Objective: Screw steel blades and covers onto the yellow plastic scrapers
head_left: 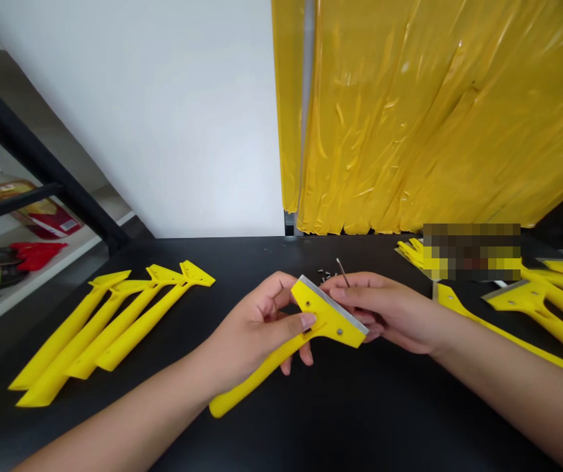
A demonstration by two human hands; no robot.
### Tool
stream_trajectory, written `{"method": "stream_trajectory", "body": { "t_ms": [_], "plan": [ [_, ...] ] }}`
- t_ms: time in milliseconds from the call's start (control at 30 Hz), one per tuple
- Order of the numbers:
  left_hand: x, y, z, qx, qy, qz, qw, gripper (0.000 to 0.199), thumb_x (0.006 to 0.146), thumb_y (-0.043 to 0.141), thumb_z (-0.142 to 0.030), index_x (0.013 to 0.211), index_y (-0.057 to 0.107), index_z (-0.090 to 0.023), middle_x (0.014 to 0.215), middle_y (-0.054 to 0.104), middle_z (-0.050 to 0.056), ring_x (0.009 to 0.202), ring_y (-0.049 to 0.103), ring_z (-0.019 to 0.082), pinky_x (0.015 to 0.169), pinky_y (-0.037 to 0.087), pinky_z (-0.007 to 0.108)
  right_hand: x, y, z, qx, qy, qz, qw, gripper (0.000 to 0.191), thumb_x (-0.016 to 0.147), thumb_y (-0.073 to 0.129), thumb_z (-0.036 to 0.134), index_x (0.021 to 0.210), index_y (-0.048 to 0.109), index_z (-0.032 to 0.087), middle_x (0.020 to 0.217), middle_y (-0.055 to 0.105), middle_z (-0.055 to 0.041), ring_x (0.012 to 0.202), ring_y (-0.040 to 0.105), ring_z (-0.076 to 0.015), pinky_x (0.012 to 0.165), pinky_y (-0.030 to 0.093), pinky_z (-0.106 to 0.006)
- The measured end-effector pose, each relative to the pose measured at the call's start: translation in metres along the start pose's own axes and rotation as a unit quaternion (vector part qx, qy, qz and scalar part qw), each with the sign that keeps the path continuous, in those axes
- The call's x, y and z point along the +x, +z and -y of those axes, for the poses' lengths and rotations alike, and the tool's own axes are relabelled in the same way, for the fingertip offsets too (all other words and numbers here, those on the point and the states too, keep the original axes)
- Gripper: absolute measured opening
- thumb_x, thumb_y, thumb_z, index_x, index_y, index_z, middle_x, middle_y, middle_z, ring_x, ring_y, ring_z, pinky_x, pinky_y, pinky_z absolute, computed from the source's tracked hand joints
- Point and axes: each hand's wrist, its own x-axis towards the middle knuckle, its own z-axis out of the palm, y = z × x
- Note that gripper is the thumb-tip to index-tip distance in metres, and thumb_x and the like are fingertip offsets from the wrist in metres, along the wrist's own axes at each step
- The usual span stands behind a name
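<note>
Here, left hand (256, 328), grip closed on a yellow scraper (328, 321), right hand (389, 311) pinching a thin metal tool (343, 272)

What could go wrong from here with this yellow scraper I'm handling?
The bare metal blade of the yellow scraper, gripped in the left hand, lies close to the fingers of the right hand, so a slip might cut them. The tiny loose screws on the black table could also get knocked aside and lost.
</note>
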Motion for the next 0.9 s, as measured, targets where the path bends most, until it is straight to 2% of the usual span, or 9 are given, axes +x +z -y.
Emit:
{"method": "stream_trajectory", "body": {
  "t_ms": [167,300,367,467,567,633,700,767,900],
  "plan": [
    [0.000,0.001,0.000,-0.011,0.004,-0.023,1.000,0.020,0.098,0.072,-0.033,0.104,0.057,-0.021,0.101,0.071,0.003,0.072,0.074,0.016,0.047,0.053,0.018,0.001,0.001,0.002,-0.054,-0.012,-0.026,0.998,0.038,0.091,0.073,0.053,0.106,0.072,0.019,0.064,0.038,0.0065,0.054,0.031,-0.0081,0.049,0.028,-0.022],
    [0.003,-0.003,-0.001,-0.015,0.006,-0.050,0.999,0.017,0.099,0.071,-0.032,0.102,0.060,-0.020,0.087,0.072,0.002,0.067,0.071,0.015,0.047,0.053,0.019,0.003,-0.013,0.010,-0.134,-0.083,-0.123,0.980,0.026,0.094,0.061,0.046,0.105,0.067,0.023,0.078,0.052,0.0008,0.064,0.047,-0.0136,0.061,0.043,-0.029],
    [0.004,-0.006,-0.003,-0.013,0.006,-0.069,0.998,0.017,0.098,0.072,-0.033,0.102,0.061,-0.019,0.083,0.073,0.003,0.063,0.069,0.014,0.048,0.054,0.020,0.004,-0.026,0.013,-0.203,-0.120,-0.201,0.951,0.025,0.095,0.061,0.045,0.112,0.067,0.027,0.089,0.059,-0.0022,0.071,0.053,-0.0171,0.068,0.047,-0.033],
    [0.006,-0.011,-0.004,-0.007,0.009,-0.104,0.995,0.018,0.098,0.072,-0.035,0.101,0.063,-0.019,0.079,0.074,0.003,0.061,0.067,0.013,0.050,0.055,0.021,0.002,-0.047,0.017,-0.310,-0.143,-0.320,0.884,0.035,0.089,0.071,0.040,0.123,0.069,0.032,0.098,0.065,-0.0064,0.088,0.058,-0.0262,0.078,0.047,-0.040],
    [0.007,-0.015,-0.005,-0.011,0.018,-0.151,0.988,0.019,0.096,0.074,-0.035,0.096,0.062,-0.020,0.081,0.074,0.003,0.067,0.069,0.015,0.052,0.056,0.021,-0.001,-0.061,0.021,-0.374,-0.153,-0.400,0.823,0.030,0.079,0.077,0.028,0.109,0.072,0.027,0.096,0.067,-0.0092,0.099,0.059,-0.0330,0.086,0.045,-0.045],
    [0.008,-0.017,-0.005,-0.017,0.018,-0.172,0.985,0.021,0.095,0.075,-0.035,0.093,0.060,-0.021,0.080,0.072,0.002,0.067,0.068,0.015,0.053,0.056,0.021,-0.002,-0.065,0.023,-0.389,-0.167,-0.418,0.804,0.027,0.077,0.076,0.023,0.103,0.070,0.026,0.100,0.069,-0.0097,0.102,0.061,-0.0333,0.089,0.046,-0.046],
    [0.009,-0.017,-0.005,-0.022,0.013,-0.181,0.983,0.022,0.095,0.076,-0.036,0.092,0.059,-0.022,0.080,0.071,0.001,0.064,0.066,0.014,0.052,0.056,0.022,-0.002,-0.066,0.025,-0.382,-0.183,-0.414,0.806,0.031,0.078,0.074,0.024,0.109,0.069,0.027,0.104,0.072,-0.0088,0.101,0.064,-0.0306,0.087,0.050,-0.044],
    [0.009,-0.017,-0.004,-0.027,0.012,-0.182,0.983,0.024,0.094,0.076,-0.036,0.092,0.058,-0.022,0.080,0.071,0.001,0.062,0.065,0.014,0.052,0.055,0.022,-0.002,-0.064,0.028,-0.352,-0.193,-0.396,0.826,0.032,0.081,0.073,0.028,0.112,0.066,0.027,0.100,0.074,-0.0076,0.091,0.068,-0.0265,0.079,0.055,-0.040],
    [0.010,-0.018,-0.003,-0.034,0.021,-0.196,0.980,0.025,0.094,0.076,-0.036,0.090,0.056,-0.023,0.077,0.070,0.001,0.060,0.064,0.013,0.051,0.053,0.022,-0.003,-0.059,0.035,-0.270,-0.207,-0.357,0.870,0.019,0.084,0.070,0.038,0.093,0.064,0.022,0.087,0.074,-0.0067,0.068,0.065,-0.0180,0.069,0.060,-0.037]
  ]
}}
